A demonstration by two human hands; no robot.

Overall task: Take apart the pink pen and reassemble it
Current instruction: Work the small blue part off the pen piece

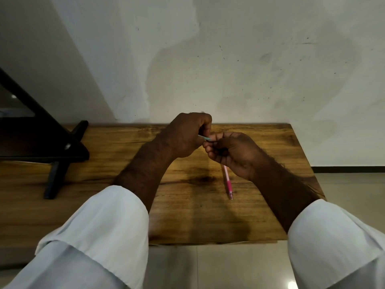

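Table [187, 215] butts the wall [229, 59]; black stand [56, 155] crowds its left, bare wood runs right. Both hands are raised: left hand [183, 136] pinches a thin refill [204, 138], right hand [233, 153] nips its tip with curled fingers. Pink pen [228, 184] pokes out beneath the right palm.

Dim indoor light; soft shadows; wide-angle edge distortion; floor glare.

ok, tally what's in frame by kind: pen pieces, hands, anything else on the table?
Pen pieces: 2 (pink plastic pen barrel, thin pale rod between the hands)
Hands: 2 (left hand, right hand)
Other things on the wooden table: 1 (black angled stand)
Total: 5
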